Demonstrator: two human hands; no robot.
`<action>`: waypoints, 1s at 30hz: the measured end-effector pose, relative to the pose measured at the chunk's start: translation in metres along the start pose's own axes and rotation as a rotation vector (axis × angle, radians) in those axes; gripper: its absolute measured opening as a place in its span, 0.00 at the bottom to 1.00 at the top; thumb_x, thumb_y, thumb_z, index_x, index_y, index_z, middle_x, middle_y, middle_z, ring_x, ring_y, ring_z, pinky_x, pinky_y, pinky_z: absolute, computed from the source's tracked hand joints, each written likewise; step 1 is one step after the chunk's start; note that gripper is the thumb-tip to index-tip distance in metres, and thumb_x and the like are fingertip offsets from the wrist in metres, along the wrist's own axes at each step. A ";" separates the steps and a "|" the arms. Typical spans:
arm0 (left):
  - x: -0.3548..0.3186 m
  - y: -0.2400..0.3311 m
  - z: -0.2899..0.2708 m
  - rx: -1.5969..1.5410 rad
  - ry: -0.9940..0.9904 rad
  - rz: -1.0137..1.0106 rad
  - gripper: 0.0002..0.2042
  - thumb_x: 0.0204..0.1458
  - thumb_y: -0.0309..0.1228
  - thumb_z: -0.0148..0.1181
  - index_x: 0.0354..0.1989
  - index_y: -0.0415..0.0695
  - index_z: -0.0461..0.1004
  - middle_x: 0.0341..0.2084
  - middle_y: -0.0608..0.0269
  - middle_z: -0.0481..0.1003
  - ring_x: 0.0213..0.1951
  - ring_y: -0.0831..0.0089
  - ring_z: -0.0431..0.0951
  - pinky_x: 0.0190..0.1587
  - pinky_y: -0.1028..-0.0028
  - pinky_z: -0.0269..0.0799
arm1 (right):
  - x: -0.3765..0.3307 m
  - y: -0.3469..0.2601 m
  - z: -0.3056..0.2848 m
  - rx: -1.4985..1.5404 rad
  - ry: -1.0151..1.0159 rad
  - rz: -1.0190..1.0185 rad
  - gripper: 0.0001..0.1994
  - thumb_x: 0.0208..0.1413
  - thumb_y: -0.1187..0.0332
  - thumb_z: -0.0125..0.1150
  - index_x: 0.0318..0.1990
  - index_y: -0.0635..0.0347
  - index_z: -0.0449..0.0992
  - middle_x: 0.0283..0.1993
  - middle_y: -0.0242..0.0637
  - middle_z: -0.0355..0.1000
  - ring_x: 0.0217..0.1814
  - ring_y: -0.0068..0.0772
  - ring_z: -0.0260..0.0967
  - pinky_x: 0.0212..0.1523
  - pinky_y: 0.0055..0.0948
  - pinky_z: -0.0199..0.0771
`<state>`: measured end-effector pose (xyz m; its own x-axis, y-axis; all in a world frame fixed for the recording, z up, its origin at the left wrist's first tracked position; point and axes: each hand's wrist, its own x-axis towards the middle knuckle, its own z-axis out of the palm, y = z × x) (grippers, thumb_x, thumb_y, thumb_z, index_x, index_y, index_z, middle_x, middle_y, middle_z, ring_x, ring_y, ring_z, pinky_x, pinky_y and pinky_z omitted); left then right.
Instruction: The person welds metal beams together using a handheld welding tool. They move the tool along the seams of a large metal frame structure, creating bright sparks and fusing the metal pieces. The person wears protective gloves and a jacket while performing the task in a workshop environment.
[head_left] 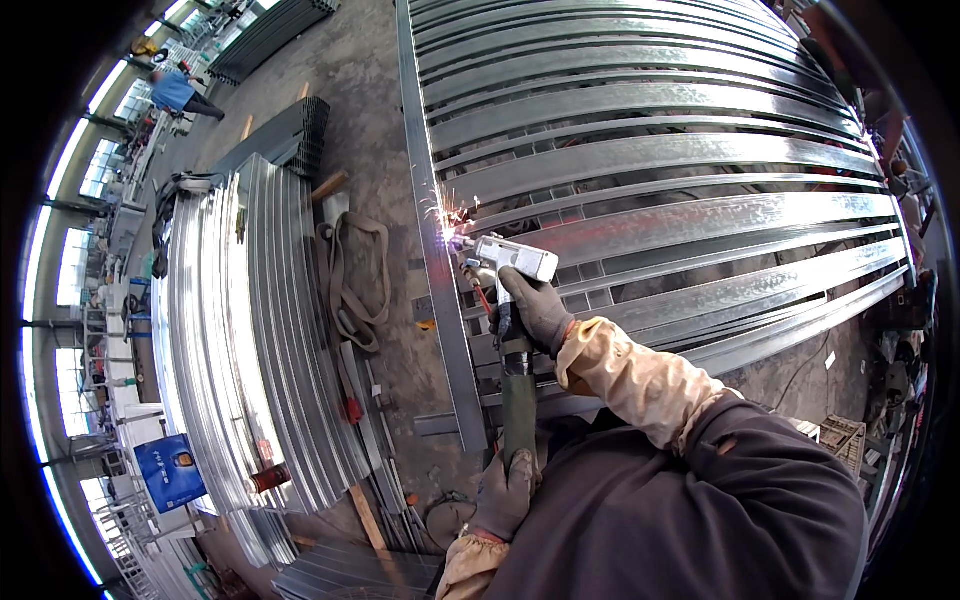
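My gloved right hand (pixel 540 305) is wrapped round the dark grip of a handheld welding gun (pixel 515 260) with a boxy silver body. Its tip meets the edge of a long grey steel beam (pixel 432 215), where a bright glow and orange sparks (pixel 450 215) fly up. Lower down, my gloved left hand (pixel 505 495) closes round the thick green-sleeved cable (pixel 519 410) that runs down from the gun. A thin red hose (pixel 483 300) hangs beside the grip. Both wrists carry pale tan protective sleeves.
Parallel galvanized steel bars (pixel 660 145) join the beam and stretch right. To the left lies a stack of shiny metal profiles (pixel 250 330) bearing a blue box (pixel 168 472). A looped strap (pixel 365 270) rests on the concrete floor. A person in blue (pixel 175 93) is far off.
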<state>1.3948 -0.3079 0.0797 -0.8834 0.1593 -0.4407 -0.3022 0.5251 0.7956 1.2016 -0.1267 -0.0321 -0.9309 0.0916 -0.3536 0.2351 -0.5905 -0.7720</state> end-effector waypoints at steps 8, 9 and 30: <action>-0.003 -0.002 -0.001 -0.048 0.006 -0.067 0.14 0.63 0.39 0.50 0.37 0.39 0.74 0.21 0.63 0.75 0.25 0.72 0.75 0.32 0.70 0.69 | -0.010 -0.009 0.009 0.048 -0.009 0.001 0.16 0.65 0.58 0.55 0.49 0.62 0.75 0.37 0.32 0.75 0.34 0.22 0.70 0.36 0.26 0.72; -0.003 -0.002 -0.002 -0.055 -0.011 -0.087 0.14 0.63 0.39 0.50 0.36 0.39 0.74 0.21 0.62 0.75 0.25 0.71 0.75 0.32 0.69 0.69 | -0.011 -0.010 0.009 0.057 -0.013 0.009 0.16 0.65 0.58 0.55 0.49 0.62 0.74 0.36 0.32 0.75 0.33 0.22 0.70 0.34 0.26 0.73; -0.030 -0.029 -0.012 0.052 -0.018 -0.002 0.15 0.62 0.40 0.51 0.34 0.40 0.74 0.18 0.62 0.74 0.22 0.72 0.74 0.29 0.69 0.69 | -0.052 0.003 0.016 0.183 0.024 0.073 0.18 0.64 0.55 0.57 0.49 0.61 0.69 0.32 0.36 0.74 0.23 0.31 0.73 0.23 0.31 0.77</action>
<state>1.4260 -0.3377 0.0744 -0.8763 0.1729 -0.4496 -0.2840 0.5684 0.7722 1.2462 -0.1466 -0.0078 -0.9058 0.0614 -0.4192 0.2448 -0.7319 -0.6359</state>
